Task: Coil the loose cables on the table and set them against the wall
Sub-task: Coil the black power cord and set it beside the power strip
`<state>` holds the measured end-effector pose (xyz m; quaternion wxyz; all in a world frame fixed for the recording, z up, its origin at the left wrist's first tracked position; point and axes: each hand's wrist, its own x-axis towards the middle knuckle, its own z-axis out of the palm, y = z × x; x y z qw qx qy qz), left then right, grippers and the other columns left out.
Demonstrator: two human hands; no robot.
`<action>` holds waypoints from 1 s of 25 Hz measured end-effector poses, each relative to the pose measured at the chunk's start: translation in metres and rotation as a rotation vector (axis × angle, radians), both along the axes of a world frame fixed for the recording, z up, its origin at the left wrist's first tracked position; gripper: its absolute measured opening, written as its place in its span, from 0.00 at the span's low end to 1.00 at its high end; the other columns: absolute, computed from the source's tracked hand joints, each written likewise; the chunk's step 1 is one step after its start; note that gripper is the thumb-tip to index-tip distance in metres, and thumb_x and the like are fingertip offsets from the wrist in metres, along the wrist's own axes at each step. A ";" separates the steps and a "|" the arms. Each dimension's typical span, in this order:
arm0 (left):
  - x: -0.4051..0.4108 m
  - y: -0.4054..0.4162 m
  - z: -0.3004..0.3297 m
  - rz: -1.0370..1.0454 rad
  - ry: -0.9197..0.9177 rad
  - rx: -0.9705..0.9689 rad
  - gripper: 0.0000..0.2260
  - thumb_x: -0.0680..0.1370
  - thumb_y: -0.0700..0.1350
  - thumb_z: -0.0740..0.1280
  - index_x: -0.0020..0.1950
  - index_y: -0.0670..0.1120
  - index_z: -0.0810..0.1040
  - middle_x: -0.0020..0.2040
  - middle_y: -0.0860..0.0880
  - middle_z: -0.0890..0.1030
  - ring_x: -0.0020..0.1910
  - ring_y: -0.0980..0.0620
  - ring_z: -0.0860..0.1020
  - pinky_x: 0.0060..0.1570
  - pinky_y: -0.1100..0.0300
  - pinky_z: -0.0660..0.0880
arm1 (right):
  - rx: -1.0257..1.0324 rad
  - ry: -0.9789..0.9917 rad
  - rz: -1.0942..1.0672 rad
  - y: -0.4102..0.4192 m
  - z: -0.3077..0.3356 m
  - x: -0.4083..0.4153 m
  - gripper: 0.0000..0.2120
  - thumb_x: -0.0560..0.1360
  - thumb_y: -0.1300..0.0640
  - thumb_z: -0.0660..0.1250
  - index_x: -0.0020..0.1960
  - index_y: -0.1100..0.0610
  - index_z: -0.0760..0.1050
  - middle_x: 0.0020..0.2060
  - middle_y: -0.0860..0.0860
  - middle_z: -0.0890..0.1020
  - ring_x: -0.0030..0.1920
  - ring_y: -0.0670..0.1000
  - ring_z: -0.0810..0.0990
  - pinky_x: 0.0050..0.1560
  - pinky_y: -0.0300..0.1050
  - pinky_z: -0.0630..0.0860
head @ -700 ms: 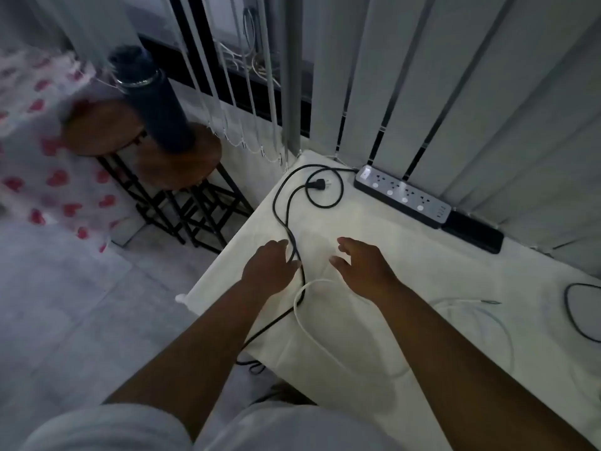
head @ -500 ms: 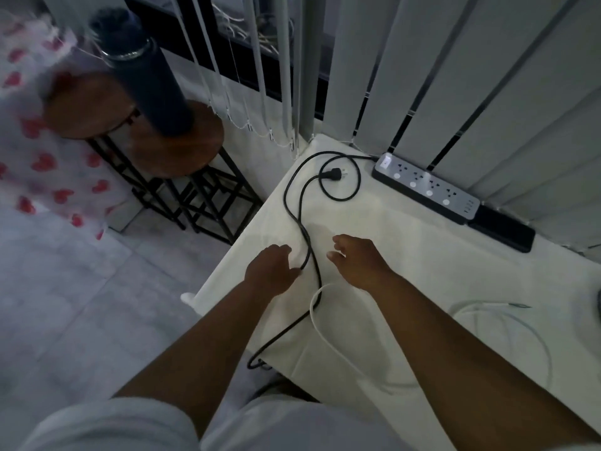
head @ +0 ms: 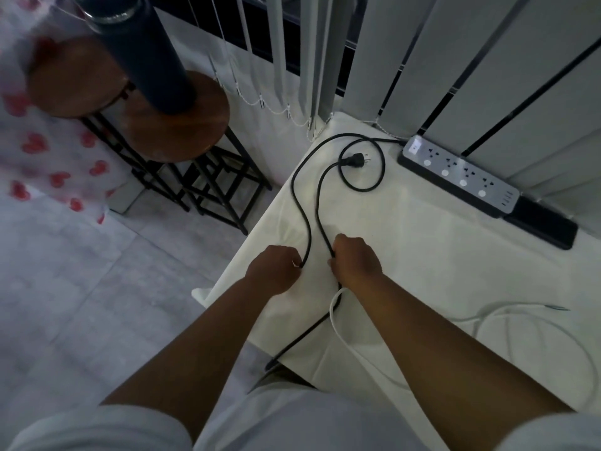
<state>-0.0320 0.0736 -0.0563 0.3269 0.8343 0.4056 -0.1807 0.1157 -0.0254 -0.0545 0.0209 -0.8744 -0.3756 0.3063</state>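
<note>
Fingers of my left hand point(head: 276, 270) and right hand point(head: 354, 260) curl around the thin black power cable point(head: 300, 203), near the grey power strip point(head: 461, 175).

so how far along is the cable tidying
Nothing is coiled yet. In hand: the left hand and right hand each grip a strand of the black cable, plug end loose beside the power strip. Left: coiling it, then the white cable, and setting both against the wall.
</note>
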 end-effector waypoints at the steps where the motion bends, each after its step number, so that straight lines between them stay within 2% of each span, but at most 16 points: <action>1: 0.001 0.001 -0.001 -0.025 -0.008 -0.029 0.06 0.74 0.48 0.66 0.50 0.54 0.80 0.51 0.52 0.80 0.53 0.51 0.77 0.51 0.57 0.75 | 0.008 -0.002 -0.027 -0.001 0.001 -0.002 0.06 0.75 0.58 0.64 0.50 0.59 0.73 0.50 0.59 0.81 0.50 0.61 0.80 0.43 0.45 0.72; 4: 0.006 -0.002 -0.006 -0.107 -0.014 -0.078 0.06 0.74 0.49 0.69 0.49 0.52 0.81 0.49 0.53 0.80 0.52 0.52 0.77 0.49 0.59 0.74 | 0.055 0.091 -0.148 -0.006 0.009 -0.001 0.04 0.74 0.59 0.63 0.44 0.60 0.74 0.43 0.58 0.81 0.46 0.60 0.81 0.40 0.44 0.73; 7: 0.012 -0.004 -0.003 -0.096 -0.040 -0.039 0.06 0.74 0.50 0.70 0.50 0.50 0.81 0.46 0.53 0.78 0.51 0.51 0.78 0.48 0.59 0.73 | 0.299 0.406 -0.411 -0.013 0.028 -0.006 0.06 0.77 0.61 0.63 0.45 0.61 0.78 0.40 0.57 0.83 0.37 0.55 0.85 0.38 0.50 0.84; 9: 0.019 -0.006 0.007 0.025 -0.160 0.047 0.08 0.77 0.50 0.66 0.48 0.47 0.81 0.46 0.49 0.82 0.50 0.48 0.79 0.50 0.53 0.76 | 0.498 0.558 -0.521 -0.021 0.048 -0.012 0.05 0.78 0.63 0.64 0.47 0.58 0.79 0.39 0.56 0.83 0.33 0.51 0.86 0.37 0.44 0.84; 10: 0.026 -0.006 0.017 0.165 -0.270 -0.002 0.12 0.79 0.51 0.63 0.48 0.45 0.81 0.46 0.47 0.83 0.48 0.45 0.80 0.50 0.50 0.77 | 0.576 0.596 -0.527 -0.025 0.058 -0.015 0.06 0.78 0.63 0.64 0.47 0.56 0.80 0.37 0.55 0.84 0.33 0.50 0.86 0.38 0.41 0.83; 11: 0.034 -0.006 0.031 0.372 -0.394 -0.169 0.15 0.81 0.52 0.60 0.48 0.43 0.81 0.45 0.45 0.84 0.47 0.43 0.81 0.49 0.49 0.78 | 0.629 0.620 -0.513 -0.029 0.068 -0.017 0.06 0.78 0.62 0.65 0.47 0.55 0.80 0.35 0.55 0.84 0.34 0.50 0.86 0.39 0.39 0.82; 13: 0.054 -0.005 0.063 0.727 -0.627 -0.634 0.21 0.82 0.57 0.55 0.53 0.42 0.80 0.44 0.44 0.85 0.46 0.44 0.83 0.43 0.52 0.80 | 0.683 0.658 -0.467 -0.041 0.089 -0.023 0.08 0.78 0.61 0.65 0.47 0.50 0.81 0.33 0.54 0.85 0.35 0.50 0.86 0.41 0.37 0.81; 14: 0.062 -0.003 0.080 0.804 -0.730 -0.815 0.24 0.82 0.58 0.53 0.56 0.41 0.79 0.44 0.44 0.85 0.44 0.45 0.84 0.41 0.55 0.80 | 0.698 0.690 -0.449 -0.048 0.098 -0.026 0.08 0.78 0.61 0.65 0.47 0.50 0.81 0.33 0.54 0.85 0.35 0.50 0.86 0.43 0.38 0.81; 16: 0.074 -0.002 0.113 0.814 -0.851 -1.035 0.25 0.82 0.58 0.54 0.58 0.38 0.77 0.42 0.45 0.85 0.38 0.49 0.83 0.37 0.58 0.79 | 0.719 0.761 -0.406 -0.063 0.114 -0.032 0.07 0.78 0.63 0.65 0.50 0.54 0.81 0.33 0.55 0.84 0.36 0.50 0.85 0.46 0.42 0.82; 18: 0.081 -0.007 0.140 0.775 -0.852 -1.138 0.18 0.81 0.53 0.60 0.54 0.39 0.78 0.35 0.48 0.80 0.30 0.54 0.77 0.29 0.62 0.75 | 0.759 0.815 -0.366 -0.077 0.126 -0.037 0.06 0.79 0.64 0.64 0.52 0.59 0.79 0.34 0.55 0.83 0.36 0.51 0.84 0.48 0.48 0.83; 20: 0.087 -0.015 0.162 0.783 -0.817 -1.253 0.12 0.81 0.50 0.62 0.50 0.41 0.77 0.28 0.52 0.72 0.23 0.58 0.68 0.22 0.66 0.67 | 0.802 0.865 -0.335 -0.092 0.133 -0.041 0.06 0.80 0.62 0.63 0.52 0.59 0.78 0.36 0.54 0.82 0.37 0.52 0.84 0.47 0.50 0.82; 22: 0.095 -0.023 0.179 0.816 -0.822 -1.332 0.13 0.81 0.50 0.61 0.50 0.40 0.76 0.25 0.53 0.67 0.21 0.59 0.63 0.18 0.68 0.61 | 0.811 0.911 -0.290 -0.107 0.133 -0.047 0.07 0.81 0.59 0.61 0.49 0.59 0.76 0.36 0.54 0.82 0.36 0.53 0.84 0.44 0.49 0.82; 25: 0.106 -0.028 0.202 0.781 -0.921 -1.285 0.14 0.82 0.50 0.59 0.51 0.41 0.77 0.24 0.54 0.67 0.20 0.59 0.62 0.17 0.67 0.60 | 0.731 0.840 -0.234 -0.138 0.111 -0.049 0.12 0.81 0.54 0.59 0.41 0.55 0.74 0.33 0.53 0.82 0.37 0.54 0.84 0.48 0.55 0.81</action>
